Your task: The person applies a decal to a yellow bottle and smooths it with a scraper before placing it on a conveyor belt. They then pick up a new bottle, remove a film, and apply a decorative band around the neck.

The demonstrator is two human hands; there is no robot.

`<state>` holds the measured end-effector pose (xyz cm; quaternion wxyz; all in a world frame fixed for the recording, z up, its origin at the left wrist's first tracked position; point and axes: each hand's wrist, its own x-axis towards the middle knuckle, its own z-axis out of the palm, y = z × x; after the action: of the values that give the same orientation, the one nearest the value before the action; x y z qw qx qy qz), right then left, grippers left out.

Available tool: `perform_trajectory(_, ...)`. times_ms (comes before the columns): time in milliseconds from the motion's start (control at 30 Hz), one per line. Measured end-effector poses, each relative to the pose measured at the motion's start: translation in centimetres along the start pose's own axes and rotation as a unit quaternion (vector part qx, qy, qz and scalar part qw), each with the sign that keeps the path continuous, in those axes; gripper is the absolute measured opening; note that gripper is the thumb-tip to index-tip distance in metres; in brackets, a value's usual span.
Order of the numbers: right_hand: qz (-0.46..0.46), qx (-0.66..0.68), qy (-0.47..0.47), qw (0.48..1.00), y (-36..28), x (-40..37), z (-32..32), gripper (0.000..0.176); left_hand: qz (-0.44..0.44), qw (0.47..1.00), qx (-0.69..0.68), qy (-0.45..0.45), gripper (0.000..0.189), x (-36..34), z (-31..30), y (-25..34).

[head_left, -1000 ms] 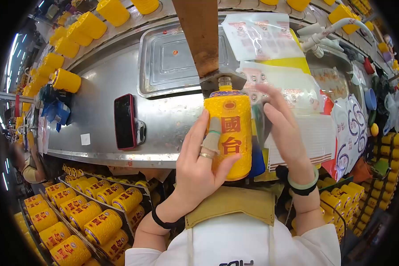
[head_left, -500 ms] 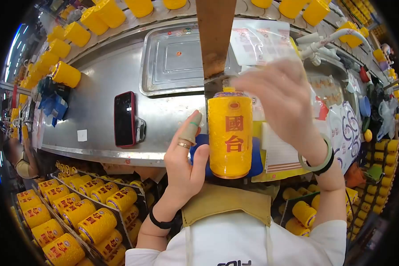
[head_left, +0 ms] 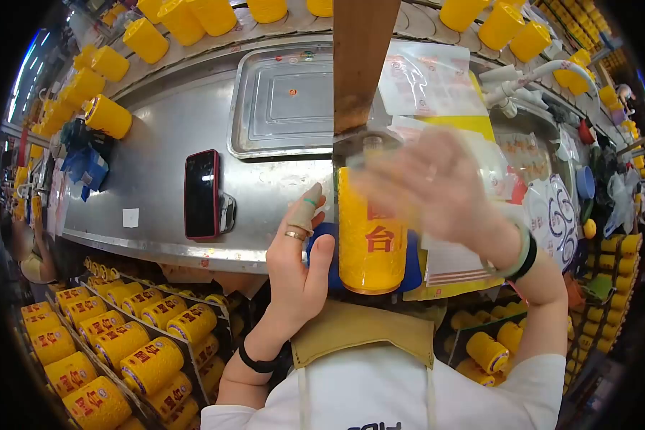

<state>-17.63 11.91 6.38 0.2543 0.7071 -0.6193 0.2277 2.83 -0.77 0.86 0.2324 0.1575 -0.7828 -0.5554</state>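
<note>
A yellow bottle (head_left: 374, 261) with red characters stands upright before me at the bench edge, on something blue (head_left: 325, 236). My left hand (head_left: 298, 269) is just left of it, empty, fingers apart, with a covering on one finger and a ring; a narrow gap parts it from the bottle. Over the bottle's upper right side is my right hand (head_left: 433, 190), blurred by motion. It hides the bottle's shoulder and upper character, and its fingertips are smeared, so whether it grips anything is unclear.
A phone (head_left: 202, 193) and a metal tray (head_left: 283, 100) lie on the steel bench. A brown post (head_left: 362, 64) rises beyond the bottle. Racks of yellow bottles (head_left: 150, 362) stand below left; others line a conveyor (head_left: 423, 25). Plastic sheets (head_left: 426, 79) lie right. Another person's arm (head_left: 44, 247) shows far left.
My right hand has moved lower and left, from beside the bottle's neck to across its upper part. My left hand has barely moved. The view has shifted slightly.
</note>
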Motion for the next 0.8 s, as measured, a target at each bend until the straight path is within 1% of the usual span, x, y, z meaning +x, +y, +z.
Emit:
perform_trajectory(33,-0.049,0.004,0.014,0.999,-2.0,-1.2,0.7,0.025,-0.013,1.0,-0.009,-0.007,0.056,0.1,0.0,-0.1)
perform_trajectory(67,-0.12,0.037,-0.03,0.992,-3.1,-1.6,-0.3,0.021,-0.013,1.0,-0.009,-0.006,0.056,0.3,0.1,-0.3)
perform_trajectory(100,-0.132,0.087,-0.012,0.987,-4.7,-2.4,-0.2,0.021,-0.023,0.999,-0.04,-0.007,0.059,0.5,0.1,-0.5)
perform_trajectory(133,-0.14,0.172,-0.033,0.975,-5.3,-2.3,-1.0,0.024,-0.034,0.997,-0.07,-0.007,0.062,0.7,0.2,-0.7)
perform_trajectory(167,-0.14,0.174,-0.033,0.974,-5.2,-2.0,-1.2,0.024,-0.035,0.997,-0.07,-0.007,0.062,0.9,0.4,-0.7)
perform_trajectory(233,-0.016,0.167,-0.093,0.981,-4.9,-1.5,-1.3,0.026,-0.057,0.988,-0.143,0.007,0.057,1.5,0.6,-0.7)
perform_trajectory(267,0.052,0.096,-0.088,0.99,-3.1,-0.9,-1.1,0.03,-0.088,0.984,-0.157,-0.006,0.055,1.7,0.7,-0.1)
perform_trajectory(300,0.108,0.106,-0.013,0.988,-0.9,-0.5,0.3,0.031,-0.089,0.984,-0.156,-0.007,0.055,1.9,0.9,-0.1)
perform_trajectory(333,0.138,0.061,-0.025,0.988,1.4,-0.6,0.4,0.032,-0.099,0.981,-0.162,-0.03,0.06,2.2,1.1,-0.2)
perform_trajectory(367,0.149,0.005,0.018,0.989,2.7,0.4,-0.2,0.026,-0.108,0.978,-0.167,-0.052,0.064,2.5,1.2,-0.3)
perform_trajectory(400,0.168,0.016,0.061,0.984,3.2,0.5,-0.4,0.025,-0.136,0.967,-0.208,-0.056,0.06,2.8,1.4,-0.1)
perform_trajectory(433,0.168,0.017,0.061,0.984,2.9,0.5,-0.3,0.025,-0.136,0.967,-0.208,-0.055,0.06,3.2,1.5,0.2)
perform_trajectory(467,0.295,0.176,0.111,0.933,1.9,0.4,-0.1,0.024,-0.155,0.954,-0.249,-0.065,0.058,3.6,1.7,0.5)
perform_trajectory(500,0.409,0.327,0.155,0.838,0.7,0.0,-0.1,0.024,-0.173,0.938,-0.289,-0.076,0.057,3.8,1.9,0.6)
perform_trajectory(533,0.49,0.416,0.11,0.758,-0.2,-1.1,-0.6,0.028,-0.188,0.93,-0.312,-0.057,0.059,4.0,2.5,-0.4)
perform_trajectory(567,0.491,0.415,0.109,0.758,-0.9,-1.5,-0.5,0.028,-0.189,0.929,-0.313,-0.058,0.059,4.0,2.8,-0.6)
perform_trajectory(633,0.563,0.422,0.198,0.683,-1.8,-2.0,-0.3,0.031,-0.158,0.932,-0.317,-0.077,0.061,4.4,3.2,-0.2)
perform_trajectory(667,0.577,0.456,0.203,0.646,-1.6,-3.0,-0.7,0.03,-0.176,0.926,-0.328,-0.06,0.064,4.3,3.4,-0.2)
perform_trajectory(700,0.582,0.438,0.223,0.648,-2.0,-3.1,-0.6,0.025,-0.178,0.926,-0.328,-0.06,0.064,4.3,3.4,-0.2)
perform_trajectory(767,0.582,0.47,0.235,0.621,-2.4,-3.9,-0.5,0.02,-0.196,0.916,-0.345,-0.06,0.066,4.5,3.4,-0.3)
perform_trajectory(800,0.583,0.469,0.236,0.621,-2.3,-4.8,0.0,0.02,-0.197,0.916,-0.345,-0.061,0.066,4.6,3.4,-0.4)
